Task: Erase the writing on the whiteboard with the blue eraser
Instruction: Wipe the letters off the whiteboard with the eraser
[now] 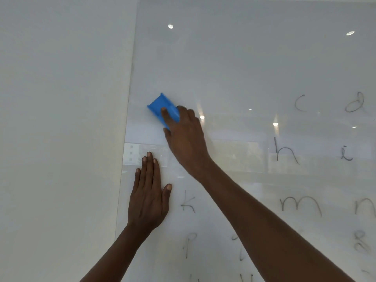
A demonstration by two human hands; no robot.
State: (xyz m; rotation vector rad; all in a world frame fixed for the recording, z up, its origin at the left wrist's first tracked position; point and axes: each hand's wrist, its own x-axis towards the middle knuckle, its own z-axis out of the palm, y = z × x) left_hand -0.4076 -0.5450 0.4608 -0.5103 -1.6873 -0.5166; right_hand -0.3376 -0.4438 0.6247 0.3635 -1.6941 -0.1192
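Note:
A glossy whiteboard (244, 68) fills the right two thirds of the view. My right hand (185, 137) grips the blue eraser (160, 105) and presses it against the board near its left edge, tilted with its free end up and to the left. My left hand (149, 192) lies flat on the board below, fingers together, thumb out. Black handwritten letters remain: c (300, 102), d (355, 102), h (285, 151), i (345, 154), k (188, 203), m (300, 204), p (189, 243) and more toward the bottom and right. My right forearm hides part of the lower rows.
A plain white wall (61, 119) borders the board on the left; the board's left edge (128, 110) runs down the view. Ceiling lights reflect in the board's surface. The board's upper area bears no writing.

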